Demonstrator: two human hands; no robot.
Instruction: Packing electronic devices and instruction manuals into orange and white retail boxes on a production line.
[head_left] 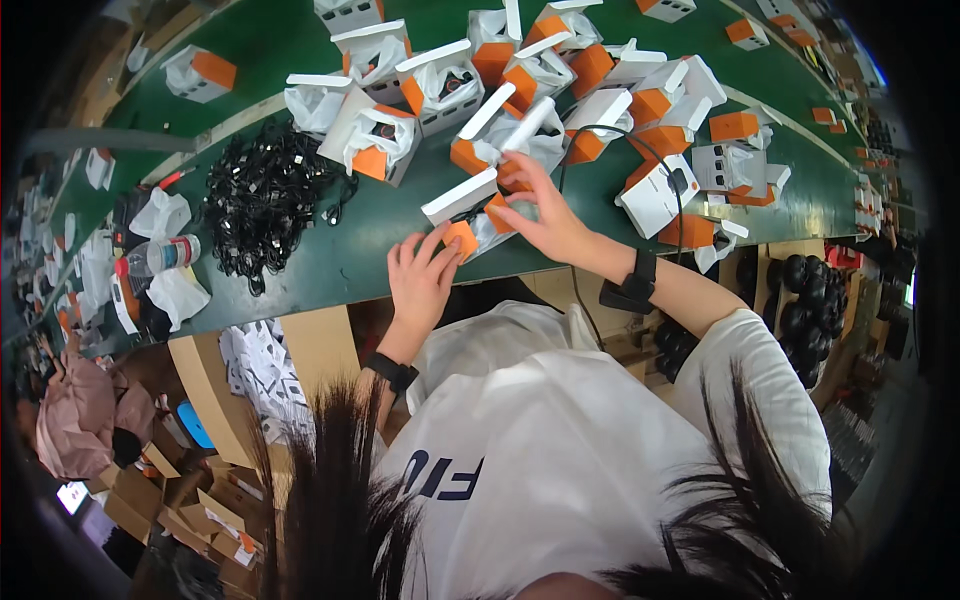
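Note:
A small white-and-orange box (482, 238) with its white lid (460, 195) raised sits near the table's front edge, in front of me. Something dark shows inside it, too small to make out. My left hand (420, 280) holds the box's left end, fingertips on an orange flap. At the other end, my right hand (548, 215) has its thumb and bent fingers around the right orange flap. Just beyond stand several opened boxes of the same kind, one (375, 135) holding white plastic wrapping and a dark item.
A heap of black cables (265, 205) lies left on the green table (350, 255). Farther left is a plastic bottle (165, 255). A black cable (682, 215) loops over the boxes at right. Below the table edge, a carton (225, 390) holds white packets. A person in pink (80, 415) is at far left.

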